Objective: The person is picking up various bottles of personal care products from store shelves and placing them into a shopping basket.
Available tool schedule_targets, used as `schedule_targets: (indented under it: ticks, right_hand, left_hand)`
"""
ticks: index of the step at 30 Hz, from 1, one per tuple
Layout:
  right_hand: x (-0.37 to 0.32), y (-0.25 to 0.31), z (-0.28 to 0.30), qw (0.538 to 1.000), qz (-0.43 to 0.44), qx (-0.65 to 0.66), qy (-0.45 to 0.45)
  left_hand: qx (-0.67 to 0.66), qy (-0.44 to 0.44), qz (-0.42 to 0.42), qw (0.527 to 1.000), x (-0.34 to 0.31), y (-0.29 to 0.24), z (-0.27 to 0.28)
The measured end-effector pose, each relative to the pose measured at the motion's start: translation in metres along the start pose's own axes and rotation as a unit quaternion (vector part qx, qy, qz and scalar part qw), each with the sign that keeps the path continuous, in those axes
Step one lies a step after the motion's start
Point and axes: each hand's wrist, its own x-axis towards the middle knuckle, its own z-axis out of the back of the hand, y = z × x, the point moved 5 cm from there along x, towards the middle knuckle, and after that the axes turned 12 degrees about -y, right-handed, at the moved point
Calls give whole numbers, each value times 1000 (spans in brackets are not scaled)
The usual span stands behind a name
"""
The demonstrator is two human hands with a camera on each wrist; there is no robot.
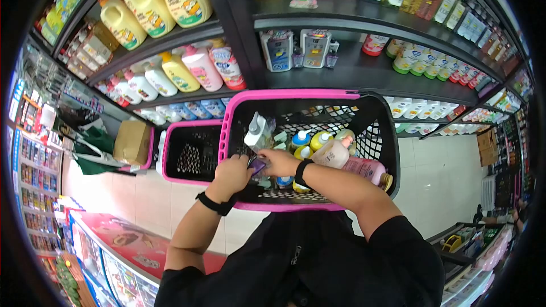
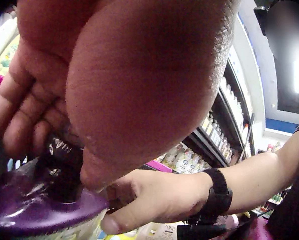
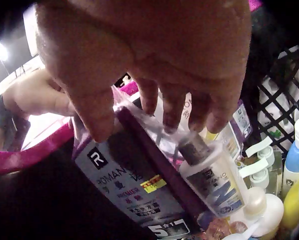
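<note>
Over the large pink-rimmed black shopping basket [image 1: 256,207], both hands hold a purple-and-grey Romano bottle [image 3: 132,175] in clear plastic wrap. My left hand [image 1: 234,171] curls its fingers round the dark cap [image 2: 62,165] at the bottle's purple top. My right hand [image 1: 280,162] grips the wrapped upper part, thumb on one face and fingers on the other. A small white bottle with a grey cap [image 3: 212,175] sits against it under the right fingers. Beside the hands in the basket stand a white pump bottle [image 1: 257,131], blue- and yellow-topped bottles and a pink bottle [image 1: 364,167].
A smaller pink-rimmed basket [image 1: 193,181] adjoins on the left, with a cardboard box [image 1: 132,143] beyond it. Shelves [image 1: 352,79] of bottles rise in front. A glass-fronted display case [image 1: 91,256] stands at the lower left.
</note>
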Motion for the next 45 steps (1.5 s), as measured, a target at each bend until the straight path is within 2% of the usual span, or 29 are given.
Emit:
schedule_targets:
  ticks: [5, 7, 8, 10, 13, 16, 19, 22, 24, 25, 26, 28, 31, 35, 45]
  right_hand:
    - [-32, 1, 38, 996, -43, 71, -7]
    - [-62, 34, 68, 987, -48, 155, -13]
    - [-80, 66, 95, 985, -43, 167, 12]
    - [-116, 102, 134, 989, 37, 146, -6]
    - [-162, 104, 161, 990, 1, 111, -93]
    - [-203, 71, 155, 979, -83, 3, -186]
    - [-232, 49, 140, 958, -82, -117, -249]
    - [-238, 52, 135, 936, -100, -147, -303]
    - [-235, 59, 134, 922, -93, -160, -339]
    - [-231, 63, 135, 910, -91, -178, -363]
    - [-228, 69, 135, 899, -89, -194, -383]
    - [-226, 66, 132, 878, -78, -238, -409]
    - [-220, 63, 122, 856, -108, -280, -421]
    - [-217, 58, 122, 863, -97, -263, -421]
    - [-213, 56, 120, 873, -87, -277, -393]
  left_hand:
    - [12, -23, 43, 999, -5, 0, 5]
    - [-6, -18, 36, 999, -2, 4, 6]
    - [-16, -14, 36, 999, -3, 7, 7]
    - [-39, 1, 47, 998, -4, 10, 8]
    - [-69, -3, 49, 996, -2, 12, 10]
    - [-118, -23, 52, 991, -2, 19, 9]
    - [-164, -52, 118, 978, -2, 26, 12]
    - [-229, -68, 158, 958, -6, 27, 18]
    - [-160, -144, -8, 977, -12, 17, 37]
    - [-125, -181, -91, 971, -17, 12, 44]
    - [-139, -150, -67, 977, -21, 15, 41]
    - [-119, -163, -93, 975, -26, 13, 39]
    - [-92, -160, -108, 977, -37, 13, 22]
    - [-107, -182, -88, 974, -44, 19, 0]
    - [-135, -210, -67, 966, -44, 21, 1]
